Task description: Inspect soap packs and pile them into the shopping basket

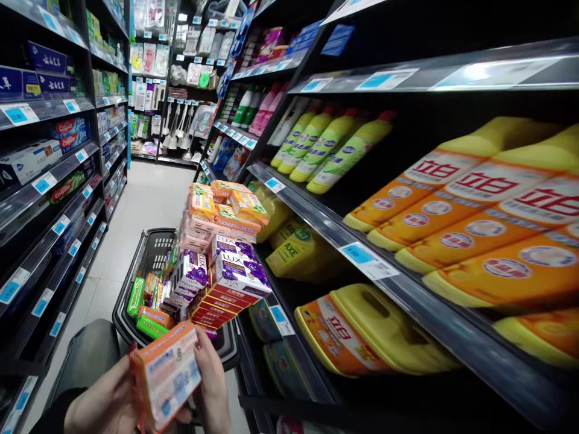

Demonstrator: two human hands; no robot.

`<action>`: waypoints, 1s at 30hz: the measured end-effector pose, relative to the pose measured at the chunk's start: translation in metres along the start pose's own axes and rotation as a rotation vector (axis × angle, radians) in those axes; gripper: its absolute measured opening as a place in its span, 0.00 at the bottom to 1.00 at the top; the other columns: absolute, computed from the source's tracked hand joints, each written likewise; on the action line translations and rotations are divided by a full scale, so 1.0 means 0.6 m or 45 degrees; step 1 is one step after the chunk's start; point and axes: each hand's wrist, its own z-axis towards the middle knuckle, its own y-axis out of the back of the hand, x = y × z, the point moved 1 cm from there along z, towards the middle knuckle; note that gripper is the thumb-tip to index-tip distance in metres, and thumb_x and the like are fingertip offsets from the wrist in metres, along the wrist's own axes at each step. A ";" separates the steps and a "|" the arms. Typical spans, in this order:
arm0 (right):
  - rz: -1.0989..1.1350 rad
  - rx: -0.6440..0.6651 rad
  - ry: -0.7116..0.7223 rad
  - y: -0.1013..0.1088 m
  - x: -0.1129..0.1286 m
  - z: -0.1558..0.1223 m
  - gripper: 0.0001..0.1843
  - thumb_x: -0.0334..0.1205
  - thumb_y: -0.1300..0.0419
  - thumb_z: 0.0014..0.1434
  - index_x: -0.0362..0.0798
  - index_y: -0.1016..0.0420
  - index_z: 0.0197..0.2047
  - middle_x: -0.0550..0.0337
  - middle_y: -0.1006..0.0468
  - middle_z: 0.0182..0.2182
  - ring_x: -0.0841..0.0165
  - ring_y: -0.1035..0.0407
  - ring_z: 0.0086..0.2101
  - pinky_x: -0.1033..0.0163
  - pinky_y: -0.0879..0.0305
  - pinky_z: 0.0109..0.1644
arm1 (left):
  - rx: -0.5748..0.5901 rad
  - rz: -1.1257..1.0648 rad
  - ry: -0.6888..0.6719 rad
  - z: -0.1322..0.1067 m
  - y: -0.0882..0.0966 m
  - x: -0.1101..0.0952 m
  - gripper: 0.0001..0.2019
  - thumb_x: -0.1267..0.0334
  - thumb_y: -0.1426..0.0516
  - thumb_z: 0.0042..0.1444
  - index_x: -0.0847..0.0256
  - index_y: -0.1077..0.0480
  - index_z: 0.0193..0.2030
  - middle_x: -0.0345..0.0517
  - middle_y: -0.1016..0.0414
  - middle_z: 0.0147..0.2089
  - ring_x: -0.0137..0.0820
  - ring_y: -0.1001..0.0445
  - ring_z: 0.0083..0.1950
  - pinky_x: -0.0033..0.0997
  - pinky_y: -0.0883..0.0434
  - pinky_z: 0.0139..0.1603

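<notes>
Between both hands I hold an orange-and-white wrapped bar of soap (pixel 169 377), its printed pale side turned up toward me. My left hand (pixel 106 392) grips its left end; my right hand (pixel 210 380) has its thumb along the right edge. Just beyond it is a black shopping basket (pixel 124 274). Purple-and-white LUX soap boxes (pixel 239 271) are stacked high at its right side, with orange soap packs (pixel 226 208) piled behind them. Green and orange packets (pixel 136 295) lie inside the basket. The undersides of my fingers are partly hidden by the bar.
To the right, a shelf edge (pixel 316 223) with price tags runs close beside the basket, carrying large yellow-orange detergent bottles (pixel 452 199) and jugs (pixel 362 328). Toothpaste shelves (pixel 43 163) line the left. Tiled floor (pixel 149 193) leads to hanging goods at the back.
</notes>
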 end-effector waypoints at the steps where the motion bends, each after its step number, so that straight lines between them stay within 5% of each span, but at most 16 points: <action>1: -0.014 0.000 -0.023 0.003 0.011 -0.003 0.26 0.60 0.49 0.60 0.47 0.29 0.47 0.54 0.21 0.38 0.63 0.27 0.38 0.66 0.32 0.39 | 0.007 0.001 0.005 -0.001 0.009 -0.002 0.33 0.37 0.48 0.54 0.65 0.27 0.52 0.62 0.21 0.46 0.35 0.20 0.40 0.20 0.28 0.29; 5: -0.121 -0.026 -0.042 0.015 0.051 -0.020 0.23 0.56 0.48 0.62 0.49 0.33 0.52 0.55 0.21 0.42 0.64 0.27 0.39 0.68 0.33 0.41 | -0.056 -0.006 0.131 -0.002 0.044 -0.006 0.39 0.35 0.57 0.56 0.68 0.34 0.58 0.72 0.23 0.47 0.38 0.18 0.35 0.18 0.30 0.19; 8: -0.236 0.053 0.093 0.033 0.056 -0.026 0.23 0.53 0.45 0.61 0.49 0.33 0.55 0.52 0.23 0.48 0.61 0.27 0.45 0.66 0.32 0.46 | -0.191 0.164 0.039 -0.005 0.065 -0.008 0.42 0.31 0.53 0.51 0.70 0.32 0.55 0.68 0.21 0.42 0.34 0.20 0.29 0.20 0.29 0.18; 11: -0.308 0.220 0.393 0.057 0.046 -0.022 0.19 0.45 0.36 0.56 0.56 0.28 0.51 0.55 0.21 0.45 0.60 0.27 0.46 0.62 0.31 0.50 | -0.363 0.918 -0.251 -0.021 0.076 -0.016 0.36 0.42 0.38 0.42 0.65 0.31 0.54 0.59 0.22 0.47 0.39 0.21 0.39 0.33 0.22 0.34; 14: -0.229 0.366 0.691 0.071 0.034 -0.018 0.11 0.39 0.35 0.55 0.58 0.25 0.43 0.58 0.19 0.38 0.60 0.27 0.46 0.58 0.29 0.50 | -0.492 1.813 -0.390 -0.043 0.070 -0.025 0.44 0.56 0.32 0.35 0.54 0.40 0.62 0.53 0.32 0.61 0.50 0.32 0.58 0.46 0.34 0.60; 18: -0.171 0.328 0.872 0.075 0.030 -0.020 0.09 0.37 0.38 0.59 0.59 0.26 0.43 0.58 0.20 0.41 0.61 0.31 0.53 0.55 0.31 0.55 | -0.416 2.300 -0.468 -0.056 0.039 -0.031 0.45 0.59 0.33 0.39 0.46 0.48 0.64 0.49 0.35 0.63 0.49 0.34 0.61 0.41 0.34 0.60; 23: -0.236 0.366 0.785 0.078 0.049 -0.024 0.13 0.38 0.36 0.56 0.61 0.26 0.45 0.58 0.20 0.40 0.60 0.29 0.49 0.56 0.30 0.52 | -0.454 2.141 -0.369 -0.054 0.035 -0.041 0.43 0.55 0.33 0.39 0.48 0.45 0.64 0.49 0.36 0.64 0.51 0.36 0.62 0.43 0.37 0.62; 28: -0.343 0.336 0.206 0.068 0.052 -0.017 0.26 0.60 0.36 0.49 0.53 0.23 0.46 0.53 0.19 0.37 0.60 0.26 0.38 0.61 0.29 0.40 | -0.163 1.098 0.052 -0.032 0.069 -0.030 0.28 0.46 0.42 0.48 0.60 0.28 0.52 0.49 0.22 0.47 0.46 0.26 0.49 0.43 0.32 0.53; 30: -0.220 0.358 0.001 0.058 0.047 -0.013 0.28 0.62 0.39 0.51 0.49 0.23 0.45 0.52 0.20 0.35 0.62 0.27 0.34 0.64 0.32 0.35 | -0.177 0.693 0.091 -0.023 0.086 -0.016 0.28 0.46 0.44 0.49 0.63 0.28 0.52 0.50 0.20 0.42 0.40 0.24 0.42 0.41 0.30 0.51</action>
